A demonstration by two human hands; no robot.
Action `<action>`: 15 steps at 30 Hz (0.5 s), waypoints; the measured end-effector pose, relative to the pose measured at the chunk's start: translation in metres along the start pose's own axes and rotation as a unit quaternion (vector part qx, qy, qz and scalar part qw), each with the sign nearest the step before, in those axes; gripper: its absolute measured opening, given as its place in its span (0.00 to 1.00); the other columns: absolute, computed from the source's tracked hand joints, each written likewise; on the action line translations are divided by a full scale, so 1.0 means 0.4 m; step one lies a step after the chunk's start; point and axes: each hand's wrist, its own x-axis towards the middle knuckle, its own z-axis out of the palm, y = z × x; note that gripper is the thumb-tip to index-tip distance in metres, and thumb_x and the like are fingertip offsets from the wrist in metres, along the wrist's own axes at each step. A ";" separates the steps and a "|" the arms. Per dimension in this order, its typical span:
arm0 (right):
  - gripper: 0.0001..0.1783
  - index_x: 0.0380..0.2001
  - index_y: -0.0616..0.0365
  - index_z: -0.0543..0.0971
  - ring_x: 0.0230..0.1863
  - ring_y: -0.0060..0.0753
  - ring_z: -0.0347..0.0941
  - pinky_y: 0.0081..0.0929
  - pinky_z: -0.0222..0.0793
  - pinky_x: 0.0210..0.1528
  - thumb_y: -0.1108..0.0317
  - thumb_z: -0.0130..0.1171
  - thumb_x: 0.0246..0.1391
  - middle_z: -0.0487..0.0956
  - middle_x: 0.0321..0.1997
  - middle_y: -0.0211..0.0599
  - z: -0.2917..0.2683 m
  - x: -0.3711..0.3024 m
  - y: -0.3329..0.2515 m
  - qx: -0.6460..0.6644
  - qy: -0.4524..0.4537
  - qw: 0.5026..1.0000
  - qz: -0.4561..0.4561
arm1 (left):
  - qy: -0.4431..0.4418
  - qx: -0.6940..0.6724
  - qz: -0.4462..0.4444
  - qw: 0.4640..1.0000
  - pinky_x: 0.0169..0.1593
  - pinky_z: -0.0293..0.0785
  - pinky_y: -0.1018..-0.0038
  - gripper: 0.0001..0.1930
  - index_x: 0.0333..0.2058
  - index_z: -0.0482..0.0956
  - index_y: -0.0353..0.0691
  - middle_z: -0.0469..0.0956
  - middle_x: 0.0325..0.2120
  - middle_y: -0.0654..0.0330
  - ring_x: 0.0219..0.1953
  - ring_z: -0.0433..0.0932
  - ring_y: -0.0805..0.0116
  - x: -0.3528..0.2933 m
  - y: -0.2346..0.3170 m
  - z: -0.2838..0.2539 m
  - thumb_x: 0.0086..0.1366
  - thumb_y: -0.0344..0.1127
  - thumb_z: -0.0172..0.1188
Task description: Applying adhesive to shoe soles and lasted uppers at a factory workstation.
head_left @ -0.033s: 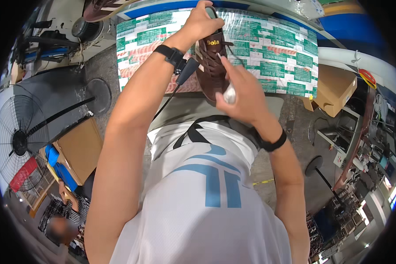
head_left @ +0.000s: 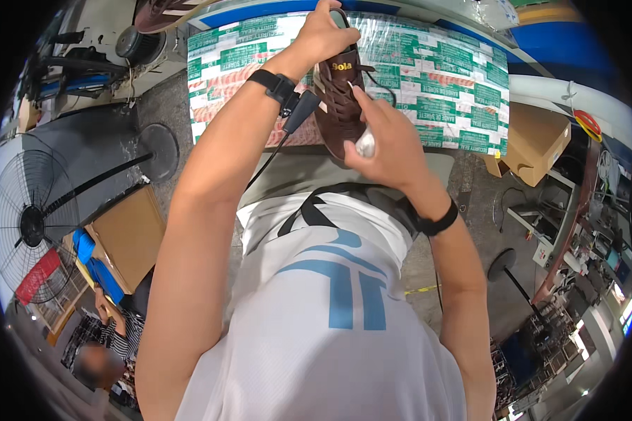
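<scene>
A dark brown lace-up shoe [head_left: 339, 105] points its toe toward me at the front edge of the covered table. My left hand [head_left: 323, 38] is closed round its heel and collar at the far end. Over the laces and toe, my right hand [head_left: 386, 144] is closed on a small white object [head_left: 366, 143], mostly hidden in the palm, so its kind is unclear. The index finger reaches to the laces, with a small pale tip showing there. A loose dark lace [head_left: 379, 84] trails off the shoe's right side.
Green-and-white printed tape and clear film cover the table [head_left: 442, 77]. Another brown shoe [head_left: 161, 15] sits at the far left. An open cardboard box [head_left: 534, 144] stands on the right. A large fan [head_left: 31, 228] and a seated person [head_left: 109, 337] are at the left.
The loose lace has shifted and now curves farther right. Both hands stay nearly in place, and the left keeps its hold on the shoe.
</scene>
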 end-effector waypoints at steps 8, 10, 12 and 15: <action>0.51 0.72 0.67 0.71 0.40 0.52 0.78 0.46 0.75 0.42 0.58 0.77 0.46 0.77 0.41 0.46 0.028 -0.009 0.014 -0.036 -0.052 0.995 -0.071 | 0.018 0.071 -0.025 0.997 0.55 0.82 0.62 0.44 0.73 0.67 0.39 0.85 0.50 0.45 0.50 0.87 0.56 -0.011 0.002 -0.012 0.61 0.46 0.74; 0.51 0.72 0.67 0.71 0.39 0.51 0.78 0.46 0.75 0.42 0.59 0.77 0.45 0.77 0.41 0.46 0.026 -0.010 0.006 0.004 -0.001 0.998 -0.055 | 0.007 0.052 -0.038 0.998 0.56 0.82 0.62 0.44 0.73 0.67 0.39 0.85 0.50 0.45 0.50 0.87 0.55 -0.018 0.007 -0.014 0.61 0.47 0.74; 0.51 0.72 0.67 0.71 0.39 0.51 0.78 0.45 0.75 0.42 0.59 0.77 0.44 0.77 0.41 0.46 0.009 0.004 -0.003 -0.004 0.012 0.998 -0.054 | 0.013 0.059 -0.031 0.998 0.56 0.82 0.62 0.44 0.73 0.68 0.39 0.85 0.50 0.45 0.51 0.87 0.54 -0.013 0.015 -0.011 0.61 0.46 0.74; 0.52 0.72 0.67 0.71 0.39 0.51 0.77 0.45 0.75 0.42 0.59 0.77 0.44 0.77 0.41 0.45 0.023 0.023 0.016 -0.027 0.022 0.997 -0.072 | 0.004 0.064 -0.047 0.997 0.57 0.82 0.62 0.44 0.72 0.68 0.39 0.85 0.52 0.44 0.52 0.86 0.53 -0.019 0.023 -0.015 0.60 0.46 0.74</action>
